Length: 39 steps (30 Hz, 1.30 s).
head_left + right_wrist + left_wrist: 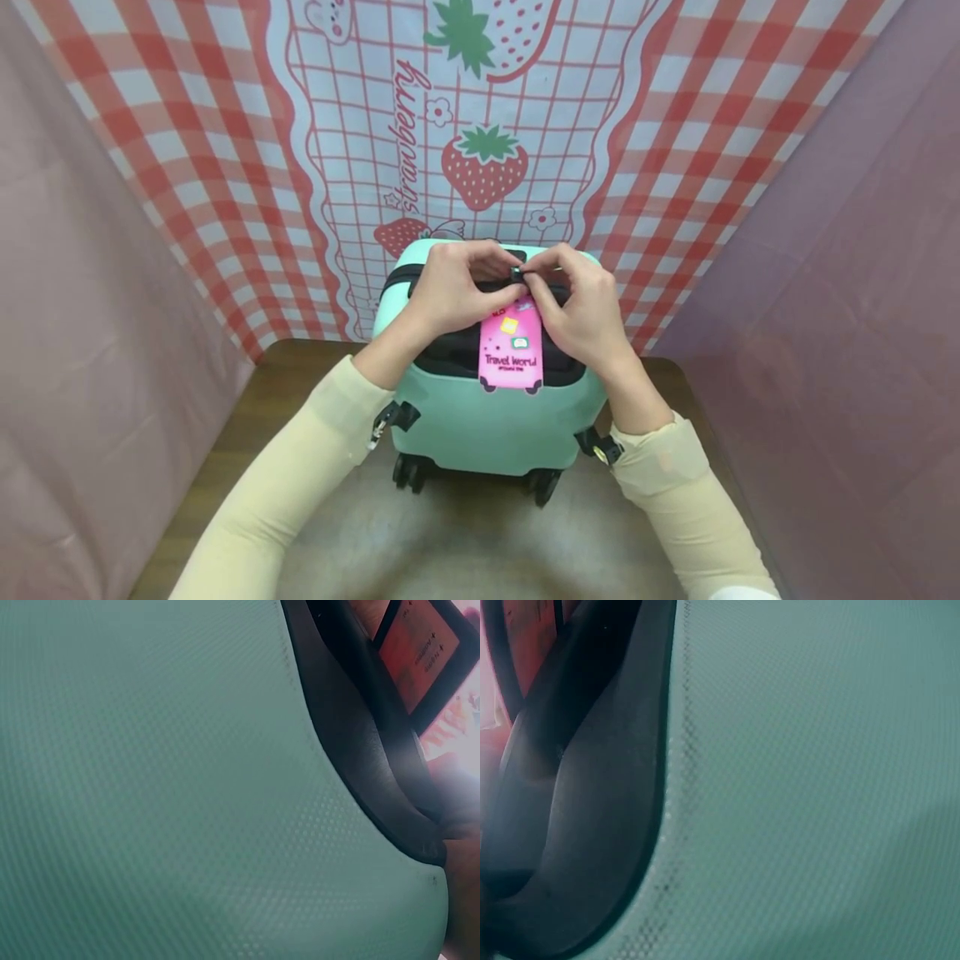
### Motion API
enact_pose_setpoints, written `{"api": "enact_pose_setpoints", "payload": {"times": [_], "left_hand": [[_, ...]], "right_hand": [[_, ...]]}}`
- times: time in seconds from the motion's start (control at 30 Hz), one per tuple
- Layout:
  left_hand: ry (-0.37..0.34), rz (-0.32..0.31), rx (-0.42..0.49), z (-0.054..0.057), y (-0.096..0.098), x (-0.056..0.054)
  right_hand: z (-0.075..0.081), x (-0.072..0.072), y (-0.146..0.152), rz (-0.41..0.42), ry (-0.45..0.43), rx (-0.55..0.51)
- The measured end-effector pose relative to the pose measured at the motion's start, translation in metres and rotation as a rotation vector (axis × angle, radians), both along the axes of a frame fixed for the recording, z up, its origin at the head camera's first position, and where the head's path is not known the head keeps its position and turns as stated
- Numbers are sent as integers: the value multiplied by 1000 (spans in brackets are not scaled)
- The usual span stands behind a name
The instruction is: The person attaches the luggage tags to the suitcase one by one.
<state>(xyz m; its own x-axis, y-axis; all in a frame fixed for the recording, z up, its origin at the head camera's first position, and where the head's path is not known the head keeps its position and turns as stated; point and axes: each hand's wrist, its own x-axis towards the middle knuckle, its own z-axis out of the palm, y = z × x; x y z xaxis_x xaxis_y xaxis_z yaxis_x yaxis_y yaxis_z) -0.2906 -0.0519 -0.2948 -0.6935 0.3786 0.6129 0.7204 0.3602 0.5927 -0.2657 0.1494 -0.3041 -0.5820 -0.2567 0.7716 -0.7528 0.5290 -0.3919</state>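
A mint green suitcase (480, 425) stands upright, with a pink luggage tag (510, 367) lettered "Travel World" hanging at its black top handle. My left hand (457, 287) and right hand (585, 308) meet just above the tag. Between their fingertips and thumbs they pinch the tag's small dark strap; its ends are mostly hidden by the fingers. In the left wrist view the textured shell (817, 765) and the black handle recess (607, 802) fill the picture. The dark-edged back of the luggage tag (420, 656) shows in the right wrist view.
Beneath the suitcase, a brown wooden table (285, 375) carries its black wheels (546, 486). Behind it hangs a red-and-white checked strawberry cloth (480, 100). Pinkish curtains (825, 333) close in both sides. Black wrist straps (600, 446) sit on both sleeves.
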Motion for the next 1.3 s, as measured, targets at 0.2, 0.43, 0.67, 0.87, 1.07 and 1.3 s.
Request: {"api": "enact_pose_setpoints", "payload": {"times": [0.2,0.43,0.67,0.87,1.07,1.3], "left_hand": [[-7,9,-12,2,0,1],[-17,1,-11,2,1,1],[1,13,-22,2,1,1],[-1,23,-35,2,1,1],[3,22,-35,1,1,1],[9,38,-44,1,2,1]], "right_hand": [[0,-1,0,19,26,15],[0,-2,1,69,58,35],[-1,-3,2,93,42,-12],[0,-3,3,99,-41,-53],[0,-4,4,112,-62,-42],[0,-3,5,151,-60,-51]]}}
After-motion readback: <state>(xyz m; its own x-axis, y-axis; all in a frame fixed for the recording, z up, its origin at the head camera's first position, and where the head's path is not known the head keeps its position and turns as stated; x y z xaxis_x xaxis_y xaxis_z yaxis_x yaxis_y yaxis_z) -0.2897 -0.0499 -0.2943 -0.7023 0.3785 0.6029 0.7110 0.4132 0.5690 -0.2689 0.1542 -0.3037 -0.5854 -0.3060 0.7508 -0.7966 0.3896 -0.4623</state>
